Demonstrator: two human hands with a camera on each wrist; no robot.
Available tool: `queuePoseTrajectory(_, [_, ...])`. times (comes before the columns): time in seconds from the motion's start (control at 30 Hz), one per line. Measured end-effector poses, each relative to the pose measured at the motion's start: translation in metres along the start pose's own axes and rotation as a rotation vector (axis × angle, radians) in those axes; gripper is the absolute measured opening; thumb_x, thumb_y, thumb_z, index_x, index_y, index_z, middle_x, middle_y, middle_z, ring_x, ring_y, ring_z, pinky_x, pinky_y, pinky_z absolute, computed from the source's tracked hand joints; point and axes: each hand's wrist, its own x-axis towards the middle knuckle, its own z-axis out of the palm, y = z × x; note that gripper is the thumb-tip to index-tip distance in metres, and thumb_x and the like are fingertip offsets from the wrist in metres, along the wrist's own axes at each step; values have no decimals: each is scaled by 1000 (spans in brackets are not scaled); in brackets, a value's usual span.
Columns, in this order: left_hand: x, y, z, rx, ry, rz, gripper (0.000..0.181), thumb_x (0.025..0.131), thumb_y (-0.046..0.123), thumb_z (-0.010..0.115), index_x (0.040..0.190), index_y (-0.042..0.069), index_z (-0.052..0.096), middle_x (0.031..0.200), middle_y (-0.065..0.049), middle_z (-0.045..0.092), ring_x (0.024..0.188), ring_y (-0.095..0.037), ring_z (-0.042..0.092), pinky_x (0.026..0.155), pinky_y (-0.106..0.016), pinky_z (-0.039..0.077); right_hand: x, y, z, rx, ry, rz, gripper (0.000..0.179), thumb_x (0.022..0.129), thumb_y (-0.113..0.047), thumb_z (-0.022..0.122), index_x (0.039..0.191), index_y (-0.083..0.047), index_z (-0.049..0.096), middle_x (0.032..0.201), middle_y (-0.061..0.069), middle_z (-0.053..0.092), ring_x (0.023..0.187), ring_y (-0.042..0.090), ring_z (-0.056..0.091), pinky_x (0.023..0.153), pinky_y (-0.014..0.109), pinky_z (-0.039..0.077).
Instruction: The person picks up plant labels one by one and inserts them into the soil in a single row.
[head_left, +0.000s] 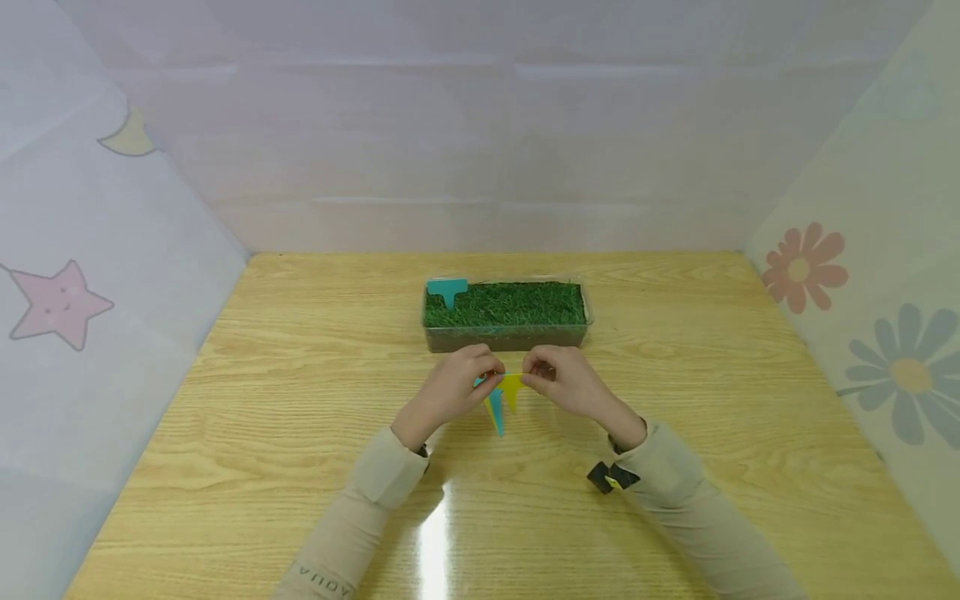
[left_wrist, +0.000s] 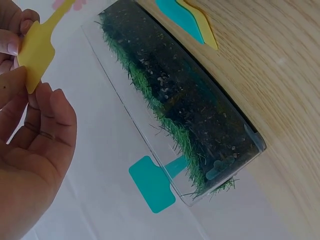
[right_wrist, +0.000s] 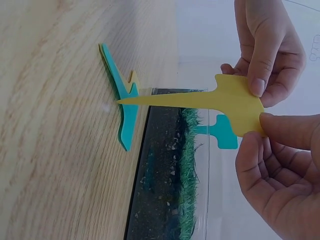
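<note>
A yellow T-shaped plant label (head_left: 512,390) is stretched between both hands, its pointed stake hanging down. My left hand (head_left: 459,382) pinches one end of its head between thumb and fingers. The opposite end is pinched by my right hand (head_left: 564,379). In the right wrist view the yellow label (right_wrist: 235,102) shows its broad face and long tapering stake. Below the hands, teal and yellow plant labels (right_wrist: 129,120) lie together on the table. Behind them stands a clear planter box (head_left: 506,340) of dark soil and green grass, with a teal label (head_left: 447,289) upright at its left end.
The wooden table (head_left: 300,375) runs back to a pale wall covering (head_left: 480,150). Printed side panels flank it, with a pink star (head_left: 62,304) on the left and flowers (head_left: 806,267) on the right. A black wrist strap piece (head_left: 602,477) hangs by the right cuff.
</note>
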Motion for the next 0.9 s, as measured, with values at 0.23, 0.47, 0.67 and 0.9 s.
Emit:
queuePoseTrajectory(0.23, [2,1,1,7,-3,2,4,86,6,62,86,5,66,76,-1,55,63,-11,50,56,-20,42,-1,-1,1,11,17,11,5,83,-3,64,82,-5,60,73,-1,58,62,9,52,55,24,45])
queuePoseTrajectory(0.47, [3,1,0,16,6,11,5,87,5,60,86,4,64,77,-3,56,65,-12,51,59,-22,44,-4,1,0,10,37,33,7,82,-4,66,86,-4,61,77,1,59,67,12,55,58,25,48])
queuePoseTrajectory(0.67, [5,1,-4,21,26,11,4,87,4,59,86,3,63,79,-4,57,68,-14,52,63,-23,46,-8,6,0,1,37,57,9,80,-3,68,85,-3,60,76,2,59,66,13,55,58,25,48])
queuePoseTrajectory(0.9, [10,-2,-9,32,64,8,5,87,2,59,88,2,63,82,-6,60,70,-16,55,62,-24,47,-14,13,0,-11,15,58,10,80,-3,68,83,0,60,72,1,59,62,12,54,57,24,46])
